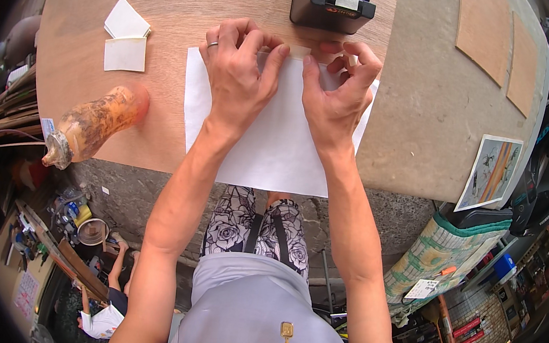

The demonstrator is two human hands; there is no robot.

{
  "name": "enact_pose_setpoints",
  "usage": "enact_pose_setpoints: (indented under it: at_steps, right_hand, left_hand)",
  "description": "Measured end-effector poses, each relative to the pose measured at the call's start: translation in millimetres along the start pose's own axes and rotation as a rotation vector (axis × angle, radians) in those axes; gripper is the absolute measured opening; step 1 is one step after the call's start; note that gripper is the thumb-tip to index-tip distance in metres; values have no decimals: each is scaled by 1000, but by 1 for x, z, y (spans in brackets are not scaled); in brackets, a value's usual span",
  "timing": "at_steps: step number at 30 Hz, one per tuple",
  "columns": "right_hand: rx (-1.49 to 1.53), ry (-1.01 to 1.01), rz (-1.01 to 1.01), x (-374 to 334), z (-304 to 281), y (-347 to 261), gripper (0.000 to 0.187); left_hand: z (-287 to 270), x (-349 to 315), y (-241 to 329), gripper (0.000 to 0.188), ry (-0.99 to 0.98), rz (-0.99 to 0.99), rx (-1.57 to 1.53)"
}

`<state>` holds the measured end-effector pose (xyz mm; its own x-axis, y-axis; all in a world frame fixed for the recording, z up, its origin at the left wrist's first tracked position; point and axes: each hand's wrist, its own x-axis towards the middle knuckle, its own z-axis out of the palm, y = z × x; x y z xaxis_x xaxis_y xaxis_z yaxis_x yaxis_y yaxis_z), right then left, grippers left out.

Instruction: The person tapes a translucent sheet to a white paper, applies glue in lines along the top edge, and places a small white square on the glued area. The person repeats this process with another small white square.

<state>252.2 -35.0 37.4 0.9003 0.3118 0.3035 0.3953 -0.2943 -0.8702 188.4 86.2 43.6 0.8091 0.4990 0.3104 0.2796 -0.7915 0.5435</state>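
Note:
A white sheet of paper [277, 139] lies on the table near its front edge, under both my hands. A short, pale, see-through strip of tape [300, 51] shows between my two thumbs at the sheet's far edge. My left hand [241, 69], with a ring on one finger, is closed, its thumb and bent fingers at the strip's left end. Across from it, my right hand [342, 89] has its fingers curled and its thumb at the strip's right end. The fingers partly hide how each end is held. Just beyond stands a black tape dispenser [333, 8].
Small cream cards [126, 53] lie at the far left, with a stained orange-brown bottle [97, 125] nearer. On the right are thin brown boards [484, 36] and a picture card [490, 172]. A patterned padded roll [441, 260] stands below the right edge. Another person [103, 320] is at lower left.

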Motion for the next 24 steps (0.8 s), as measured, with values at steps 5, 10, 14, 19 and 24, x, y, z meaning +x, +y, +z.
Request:
enact_pose_setpoints:
  at_steps: [5,10,14,19,24]
  right_hand:
    - [-10,-2,-1,0,0,-1,47]
    - [-10,5,-13,0,1,0,48]
    - [-6,6,-7,-1,2,0,47]
    - [-7,4,6,0,1,0,47]
    - [-8,1,31,-1,1,-3,46]
  left_hand:
    - [-1,0,1,12,-3,-6,1]
    - [0,-2,1,11,6,-13,-17]
    - [-1,-3,3,9,21,-41,-4]
    - [0,-1,10,28,121,-83,-117]
    - [3,-3,1,48,129,-54,-124]
